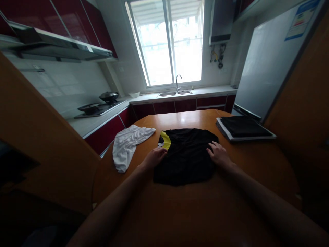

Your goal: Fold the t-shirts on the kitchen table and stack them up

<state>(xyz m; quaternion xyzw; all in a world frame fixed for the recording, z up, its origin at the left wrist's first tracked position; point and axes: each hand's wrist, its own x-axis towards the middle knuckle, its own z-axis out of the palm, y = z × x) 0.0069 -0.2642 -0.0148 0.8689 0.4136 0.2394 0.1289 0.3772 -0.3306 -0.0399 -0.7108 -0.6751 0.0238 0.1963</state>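
Observation:
A black shirt (189, 157) lies folded on the wooden table in front of me, its yellow collar band (166, 140) showing at the upper left. At the shirt's left edge, just below that band, my left hand (155, 157) is closed with its fingertips pinching the fabric. My right hand (219, 155) rests at the opposite edge, its fingers spread and the fingertips touching the cloth. To the left of the shirt lies a crumpled white garment (125, 145), apart from both hands.
On the right of the round wooden table (180, 212) sits a stack of folded black and white clothes (244, 127). Beyond the table are a counter with a sink (174, 93), a stove with pans (88, 108) at left, and a refrigerator (267, 65) at right.

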